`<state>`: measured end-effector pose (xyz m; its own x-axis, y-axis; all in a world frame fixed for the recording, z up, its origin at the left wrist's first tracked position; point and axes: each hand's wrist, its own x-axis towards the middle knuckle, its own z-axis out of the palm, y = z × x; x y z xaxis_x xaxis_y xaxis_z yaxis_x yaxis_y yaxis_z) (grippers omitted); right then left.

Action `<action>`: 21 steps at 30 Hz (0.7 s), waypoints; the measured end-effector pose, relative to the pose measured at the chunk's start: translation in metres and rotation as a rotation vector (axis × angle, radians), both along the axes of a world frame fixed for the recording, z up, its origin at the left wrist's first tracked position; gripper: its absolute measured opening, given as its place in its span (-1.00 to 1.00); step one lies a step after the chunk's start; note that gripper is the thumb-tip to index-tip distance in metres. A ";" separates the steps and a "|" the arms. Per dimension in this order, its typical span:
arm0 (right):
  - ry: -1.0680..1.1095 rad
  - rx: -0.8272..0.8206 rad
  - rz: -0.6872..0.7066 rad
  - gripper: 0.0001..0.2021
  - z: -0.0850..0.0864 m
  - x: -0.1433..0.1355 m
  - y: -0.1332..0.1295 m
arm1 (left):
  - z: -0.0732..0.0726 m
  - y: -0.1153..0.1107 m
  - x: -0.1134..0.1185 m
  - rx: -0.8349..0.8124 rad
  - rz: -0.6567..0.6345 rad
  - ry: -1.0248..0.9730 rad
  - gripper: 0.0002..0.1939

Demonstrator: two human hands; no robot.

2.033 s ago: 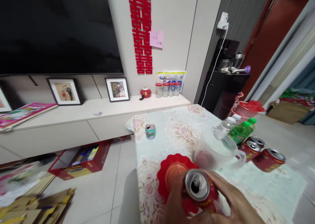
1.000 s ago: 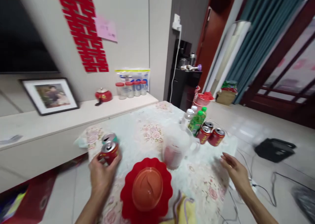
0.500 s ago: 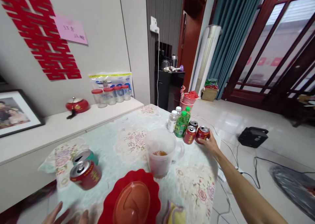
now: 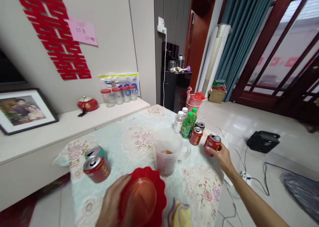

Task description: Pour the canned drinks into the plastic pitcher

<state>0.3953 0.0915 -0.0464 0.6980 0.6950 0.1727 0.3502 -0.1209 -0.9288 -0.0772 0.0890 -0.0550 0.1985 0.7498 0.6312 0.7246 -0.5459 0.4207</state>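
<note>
My right hand (image 4: 222,157) is wrapped round a red drink can (image 4: 212,145) at the right side of the table; the can stands upright with its tab end up. Over the left edge of a red scalloped dish (image 4: 159,190) is my left hand (image 4: 116,198), blurred, its thumb and fingers apart; whether it touches the dish I cannot tell. Beyond the dish stands a clear plastic jug (image 4: 165,165) with some brown liquid. Another red can (image 4: 196,136) and a dark can (image 4: 200,125) stand left of the held can.
Green-capped bottles (image 4: 187,126) and white-capped bottles (image 4: 178,122) stand at the table's far right. At left are a red can (image 4: 98,170) and a teal can (image 4: 103,153). A yellow cloth (image 4: 183,215) lies at the near edge. Cables and a black device (image 4: 263,141) lie on the floor.
My right hand has drawn the red can nearer and away from the other cans. My left hand has moved from the lower left to the red dish. The view has shifted slightly left.
</note>
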 end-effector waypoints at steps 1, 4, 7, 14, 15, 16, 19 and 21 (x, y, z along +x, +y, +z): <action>0.002 -0.007 0.036 -0.38 0.009 -0.005 -0.007 | 0.011 0.000 0.014 0.046 -0.035 0.020 -0.60; -0.007 -0.019 0.176 -0.40 0.043 -0.021 -0.020 | 0.036 0.004 0.057 0.203 -0.081 0.030 -0.56; -0.039 -0.005 0.354 -0.35 0.082 -0.036 -0.019 | 0.050 0.011 0.087 0.256 -0.079 0.048 -0.47; -0.426 -0.051 0.646 -0.36 0.149 -0.056 0.012 | 0.051 0.025 0.110 0.358 -0.148 0.115 -0.50; -0.471 -0.056 0.673 -0.39 0.154 -0.058 0.017 | 0.049 0.026 0.111 0.380 -0.141 0.124 -0.51; -0.516 -0.066 0.699 -0.42 0.158 -0.060 0.021 | 0.048 0.027 0.111 0.393 -0.134 0.133 -0.50; -0.664 -0.118 0.754 -0.51 0.168 -0.066 0.029 | 0.046 0.029 0.113 0.410 -0.118 0.145 -0.48; -0.750 -0.150 0.779 -0.52 0.175 -0.069 0.033 | 0.046 0.030 0.115 0.426 -0.111 0.136 -0.47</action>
